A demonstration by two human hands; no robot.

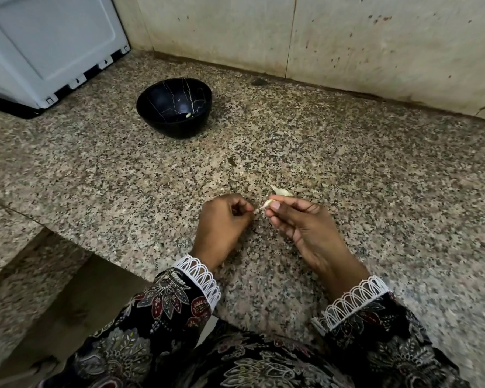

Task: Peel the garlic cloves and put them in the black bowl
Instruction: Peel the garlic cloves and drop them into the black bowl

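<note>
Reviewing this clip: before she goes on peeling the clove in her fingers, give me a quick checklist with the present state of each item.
1. Right hand pinches the garlic clove: ok.
2. Left hand has hold of the skin: cannot tell; its fingers are curled at the clove's tip.
3. Clove fully peeled: cannot tell.
4. Black bowl upright on the counter: ok.
5. Peeled piece already in the bowl: ok.
6. Another piece of garlic on the counter behind the fingers: ok; peeled or not, cannot tell.
</note>
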